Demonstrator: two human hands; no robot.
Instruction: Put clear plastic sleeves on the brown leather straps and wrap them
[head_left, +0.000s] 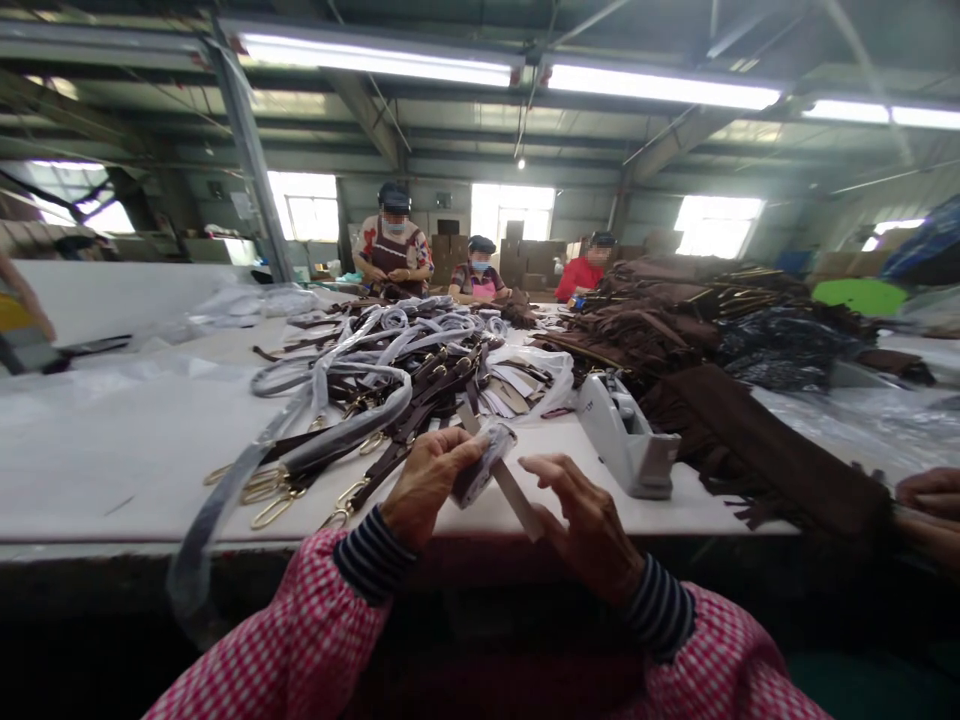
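Observation:
My left hand [427, 480] is closed round a rolled strap in clear plastic [484, 465], held above the table's front edge. A flat grey-beige strip [517, 500] passes behind the roll and sticks out at its upper left and lower right. My right hand [592, 520] is beside the strip's lower end, its fingers apart and partly curled; the thumb is near or touching that end. Beyond my hands lies a pile of dark straps with gold clasps [442, 385], some wrapped in plastic.
A grey tape dispenser [630, 440] stands right of my hands. White strips [514, 385] lie behind. Brown fringed pieces [772, 430] heap up at the right, where another person's hands [930, 510] show. Several people work across the white table [150, 440].

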